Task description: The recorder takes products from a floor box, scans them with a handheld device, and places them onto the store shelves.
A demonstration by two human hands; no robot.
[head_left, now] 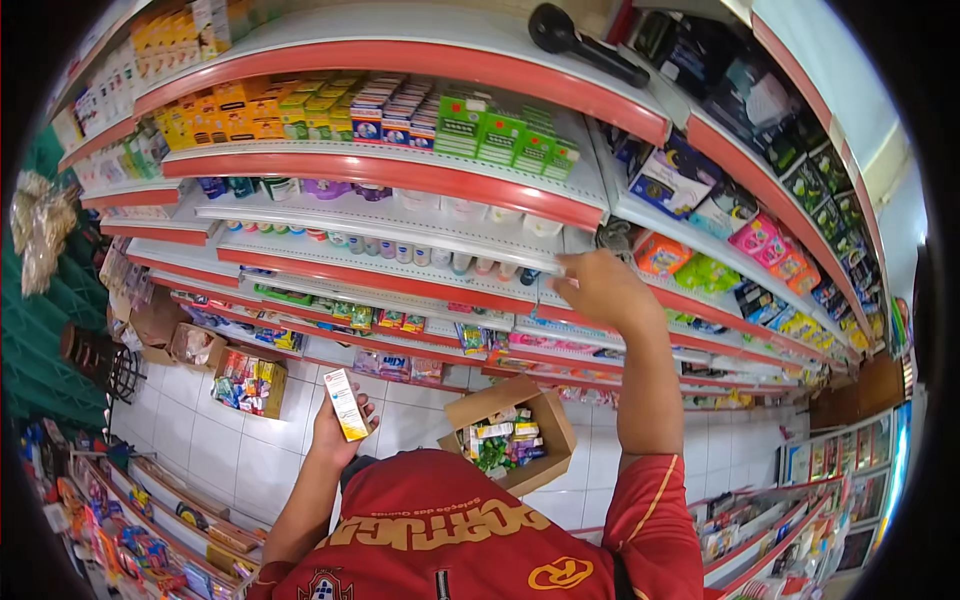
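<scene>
Two hands are up in front of us before a long wall of shop shelves [400, 225] with white boards and red front edges. Our left hand [335, 425] is raised at chest height with its fingers wrapped around a small upright box [347, 404], white and orange, which it grips from behind so the front panel faces us. Our right hand [598, 290] reaches higher and further out to the edge of a middle shelf; its fingers are curled and bunched narrowly at the shelf lip, beside a row of small white bottles [400, 250]. We cannot tell whether those fingers pinch anything, since the back of the hand hides the tips.

Below and between our arms sits an open cardboard carton [545, 425] filled with small mixed packets in green, white and purple; we cannot tell what carries it. Our red shirt [450, 540] with yellow lettering fills the lower edge.

On the shelf above the right hand stand green and white boxes [505, 135], with yellow and orange boxes [225, 110] further left. A black hand scanner [580, 40] lies on the top shelf. Down on the white tiled floor [230, 440] at the left stand more open cartons [245, 380] of goods.
</scene>
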